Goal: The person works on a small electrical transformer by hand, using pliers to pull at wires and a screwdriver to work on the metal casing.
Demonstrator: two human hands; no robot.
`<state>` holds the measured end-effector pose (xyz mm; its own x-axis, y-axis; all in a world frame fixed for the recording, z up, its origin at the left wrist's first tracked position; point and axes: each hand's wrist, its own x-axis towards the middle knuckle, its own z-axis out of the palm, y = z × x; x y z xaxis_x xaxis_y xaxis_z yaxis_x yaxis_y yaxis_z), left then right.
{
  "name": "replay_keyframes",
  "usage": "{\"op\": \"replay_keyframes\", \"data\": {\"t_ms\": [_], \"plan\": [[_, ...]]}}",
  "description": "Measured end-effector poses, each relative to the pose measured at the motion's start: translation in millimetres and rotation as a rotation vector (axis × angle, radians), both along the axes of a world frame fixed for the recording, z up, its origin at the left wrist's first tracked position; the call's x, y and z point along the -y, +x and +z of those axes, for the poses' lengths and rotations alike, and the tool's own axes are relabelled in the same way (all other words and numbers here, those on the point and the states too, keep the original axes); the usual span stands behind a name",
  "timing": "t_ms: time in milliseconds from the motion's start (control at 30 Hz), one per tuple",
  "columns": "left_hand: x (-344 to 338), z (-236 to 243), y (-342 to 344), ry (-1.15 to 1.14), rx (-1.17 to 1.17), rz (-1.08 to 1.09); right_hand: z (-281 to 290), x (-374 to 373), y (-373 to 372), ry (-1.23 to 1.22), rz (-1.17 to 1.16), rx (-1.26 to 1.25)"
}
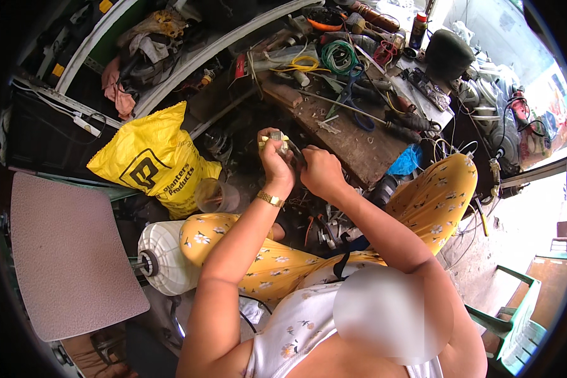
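Observation:
Raised in the middle of the view, my left hand [275, 162] is closed around a small pale yellow and metallic piece [274, 140], with a gold watch [271, 199] on that wrist. My right hand [321, 173] is beside it, fingers closed on a dark, slim tool [297, 155], whose kind I cannot make out as it is mostly hidden. Behind both hands lies a worn wooden board [352, 148] with scissors [352, 107], a long rod and scraps on it.
A yellow sack [144, 145] and clear container [214, 196] stand left, near a white plastic jug [167, 257] and seat pad [69, 252]. Coiled wires [338, 57], tools and a dark bottle [418, 31] crowd the back. A green plastic frame [516, 302] is at right.

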<state>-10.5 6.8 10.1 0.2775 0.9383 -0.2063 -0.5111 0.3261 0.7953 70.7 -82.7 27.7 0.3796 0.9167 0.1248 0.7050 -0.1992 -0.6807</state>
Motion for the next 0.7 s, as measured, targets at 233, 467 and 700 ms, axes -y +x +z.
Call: {"op": "replay_keyframes", "data": {"t_ms": [233,467,700], "plan": [[-6.1,0.6,-5.5,-0.071,0.143,-0.096,3.3,-1.0,3.3,0.026,-0.006,0.062],[-10.5,-4.9,-0.2,-0.357,0.018,-0.269,5.1,6.1,28.8,0.030,0.022,0.560],[-13.5,-6.3,6.5,-0.290,0.193,-0.174,-12.0,-3.6,9.9,0.154,-0.077,0.070]]}}
